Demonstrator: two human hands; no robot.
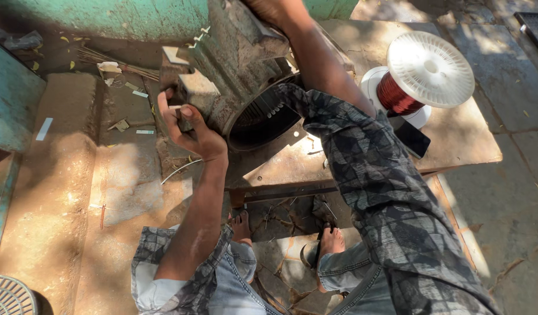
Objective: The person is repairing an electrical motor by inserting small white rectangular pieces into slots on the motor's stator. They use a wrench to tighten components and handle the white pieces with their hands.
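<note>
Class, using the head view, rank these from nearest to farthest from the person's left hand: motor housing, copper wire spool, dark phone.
1. Motor housing: held by the left hand.
2. Dark phone: on the table, to the right.
3. Copper wire spool: farther right, behind the phone.

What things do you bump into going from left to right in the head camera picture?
Round grille in the bottom corner → left hand → rusty motor housing → checked right sleeve → white spool of copper wire.

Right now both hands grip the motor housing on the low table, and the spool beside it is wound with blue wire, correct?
Not quite: the spool carries reddish copper-coloured wire, not blue, as the head view shows. The left hand does grip the motor housing on the low table, and the right hand holds its top.
</note>
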